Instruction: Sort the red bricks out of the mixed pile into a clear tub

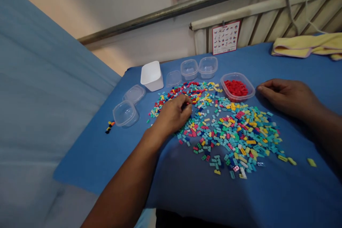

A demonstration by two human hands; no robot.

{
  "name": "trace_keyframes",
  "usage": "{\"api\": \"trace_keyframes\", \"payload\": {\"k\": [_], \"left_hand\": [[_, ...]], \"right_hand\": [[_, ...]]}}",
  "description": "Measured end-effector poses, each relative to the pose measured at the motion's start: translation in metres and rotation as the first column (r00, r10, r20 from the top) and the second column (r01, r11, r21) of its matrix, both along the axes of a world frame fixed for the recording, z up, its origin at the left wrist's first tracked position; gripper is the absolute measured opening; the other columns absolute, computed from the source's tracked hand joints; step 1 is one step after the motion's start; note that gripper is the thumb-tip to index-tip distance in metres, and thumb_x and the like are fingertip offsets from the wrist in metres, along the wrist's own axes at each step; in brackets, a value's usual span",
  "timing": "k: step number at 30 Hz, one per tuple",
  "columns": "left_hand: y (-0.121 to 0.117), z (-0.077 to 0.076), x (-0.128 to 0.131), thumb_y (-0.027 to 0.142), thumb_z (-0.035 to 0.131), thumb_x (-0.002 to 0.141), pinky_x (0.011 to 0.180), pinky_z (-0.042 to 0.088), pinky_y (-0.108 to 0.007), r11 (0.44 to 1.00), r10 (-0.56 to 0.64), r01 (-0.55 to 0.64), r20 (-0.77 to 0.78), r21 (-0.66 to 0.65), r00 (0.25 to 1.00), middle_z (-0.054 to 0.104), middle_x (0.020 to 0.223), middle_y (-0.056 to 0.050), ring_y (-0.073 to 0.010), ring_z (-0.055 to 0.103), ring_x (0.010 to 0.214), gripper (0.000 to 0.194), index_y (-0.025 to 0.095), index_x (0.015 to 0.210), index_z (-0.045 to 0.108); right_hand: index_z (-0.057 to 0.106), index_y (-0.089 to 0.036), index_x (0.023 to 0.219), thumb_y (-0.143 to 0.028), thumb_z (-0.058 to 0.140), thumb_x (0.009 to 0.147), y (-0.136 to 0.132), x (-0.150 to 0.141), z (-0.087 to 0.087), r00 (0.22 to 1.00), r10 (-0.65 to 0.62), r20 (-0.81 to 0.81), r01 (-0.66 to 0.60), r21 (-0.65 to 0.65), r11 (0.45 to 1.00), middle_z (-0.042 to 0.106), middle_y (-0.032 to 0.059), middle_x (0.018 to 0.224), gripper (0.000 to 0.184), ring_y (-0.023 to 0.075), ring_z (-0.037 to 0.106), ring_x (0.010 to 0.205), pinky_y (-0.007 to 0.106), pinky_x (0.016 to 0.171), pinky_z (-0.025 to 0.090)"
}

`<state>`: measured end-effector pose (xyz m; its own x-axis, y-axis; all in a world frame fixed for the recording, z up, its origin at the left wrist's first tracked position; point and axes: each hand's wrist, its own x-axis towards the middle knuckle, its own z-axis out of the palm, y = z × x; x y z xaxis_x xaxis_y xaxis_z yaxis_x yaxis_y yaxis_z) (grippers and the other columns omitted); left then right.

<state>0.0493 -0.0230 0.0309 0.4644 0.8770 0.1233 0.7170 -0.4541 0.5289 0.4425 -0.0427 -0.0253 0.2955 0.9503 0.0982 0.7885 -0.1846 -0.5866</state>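
Note:
My left hand (175, 113) rests on the left part of a wide spread of small toy building bricks (221, 131), its fingers curled and thumb drawn in. Anything between those fingertips is hidden. Red, teal, yellow, pink and blue bricks lie around it. To the right, my right hand (291, 96) lies on its side on the blue cloth, fingers bent and pressed together, with nothing visible in them. Its fingertips are close to the right rim of a clear plastic tub (250, 91) that holds a heap of red bricks (236, 88).
A white bin (152, 75), clear tubs (189, 70) and lids (134, 94) stand along the back and left. Another tub (125, 114) sits near a few dark and orange pieces (109, 127). A picture card (226, 37) leans on the radiator; a yellow cloth (296, 46) lies back right.

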Motion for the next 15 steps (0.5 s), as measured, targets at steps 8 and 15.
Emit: {"api": "trace_keyframes", "payload": {"k": [8, 15], "left_hand": [[0.005, -0.002, 0.009, 0.026, 0.069, 0.101, 0.094, 0.057, -0.037, 0.996, -0.085, 0.082, 0.121, 0.024, 0.989, 0.078, 0.107, -0.005, -0.0190, 0.072, 0.100, 0.019, 0.024, 0.115, 0.082], [0.028, 0.031, 0.080, 0.025, 0.068, 0.103, 0.094, 0.057, -0.036, 0.970, -0.244, 0.240, 0.129, 0.041, 0.961, 0.078, 0.111, -0.007, -0.0177, 0.071, 0.098, 0.022, 0.017, 0.119, 0.081]], "right_hand": [[0.084, -0.026, 0.101, -0.065, 0.059, 0.087, 0.003, 0.005, -0.008, 0.999, 0.039, -0.015, -0.038, 0.036, 0.999, 0.082, 0.0047, 0.084, 0.048, 0.0271, 0.072, 0.078, 0.039, 0.070, 0.047], [0.084, -0.025, 0.101, -0.061, 0.060, 0.091, 0.005, 0.006, -0.010, 0.999, 0.053, -0.012, -0.052, 0.056, 0.997, 0.083, 0.0059, 0.088, 0.045, 0.0261, 0.072, 0.079, 0.037, 0.071, 0.046]]}}
